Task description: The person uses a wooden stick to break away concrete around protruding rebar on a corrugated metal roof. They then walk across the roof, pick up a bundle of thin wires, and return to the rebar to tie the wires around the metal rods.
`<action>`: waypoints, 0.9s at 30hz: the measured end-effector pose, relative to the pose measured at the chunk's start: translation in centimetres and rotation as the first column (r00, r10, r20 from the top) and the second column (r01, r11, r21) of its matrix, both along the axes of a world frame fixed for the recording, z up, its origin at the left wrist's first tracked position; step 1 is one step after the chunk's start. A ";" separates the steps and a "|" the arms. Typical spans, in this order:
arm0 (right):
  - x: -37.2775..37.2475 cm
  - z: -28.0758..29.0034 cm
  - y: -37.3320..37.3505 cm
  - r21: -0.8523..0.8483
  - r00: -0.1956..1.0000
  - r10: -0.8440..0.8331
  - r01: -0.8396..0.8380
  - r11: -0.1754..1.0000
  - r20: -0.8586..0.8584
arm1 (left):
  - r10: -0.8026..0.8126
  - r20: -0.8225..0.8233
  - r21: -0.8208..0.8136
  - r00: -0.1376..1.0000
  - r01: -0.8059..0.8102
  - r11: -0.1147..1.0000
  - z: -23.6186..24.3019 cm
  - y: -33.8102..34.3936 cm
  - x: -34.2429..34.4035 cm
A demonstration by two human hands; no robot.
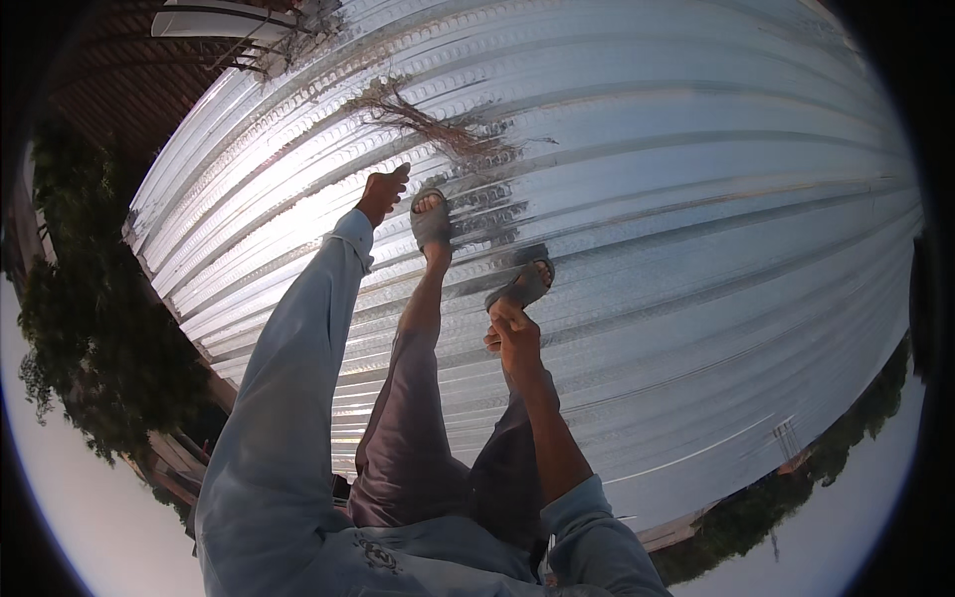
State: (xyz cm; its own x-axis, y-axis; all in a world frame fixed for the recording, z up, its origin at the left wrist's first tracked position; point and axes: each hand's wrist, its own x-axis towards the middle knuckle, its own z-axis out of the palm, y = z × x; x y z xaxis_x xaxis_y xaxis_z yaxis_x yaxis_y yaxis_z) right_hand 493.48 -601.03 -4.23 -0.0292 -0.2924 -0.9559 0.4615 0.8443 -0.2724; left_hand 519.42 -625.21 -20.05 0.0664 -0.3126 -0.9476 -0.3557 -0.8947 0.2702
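I see my left hand (386, 189) raised over the corrugated metal sheeting (686, 229), fingers slightly bent and apart, holding nothing, left of my left foot in a grey sandal (432, 227). My right hand (512, 338) is curled closed in front of my right leg, just below my other sandal (519, 287); whether it holds anything is hidden. Both feet rest on the sheeting beside a dark, stained patch. Beyond them lies a tangle of dry twigs (428, 124).
At the upper left is a reddish-brown roof (109, 80) with a white curved piece (219, 25). Trees (90, 348) stand past the sheeting's left edge. More greenery (756, 527) and some thin rods (786, 438) show along the right edge.
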 end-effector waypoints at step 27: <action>-17.3 34.4 10.1 -0.303 0.634 -0.595 0.516 0.801 -0.494 | -0.168 -0.760 -0.080 0.628 0.166 0.983 36.3 0.4 -32.2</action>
State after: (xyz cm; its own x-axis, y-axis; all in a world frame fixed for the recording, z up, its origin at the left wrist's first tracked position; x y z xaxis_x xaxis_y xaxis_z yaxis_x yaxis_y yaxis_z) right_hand 476.15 -590.89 30.16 -0.7198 -0.1570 -0.6762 0.5714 0.4193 -0.7055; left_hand 487.21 -624.79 16.28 -0.7303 -0.2467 -0.6371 -0.1666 -0.8401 0.5163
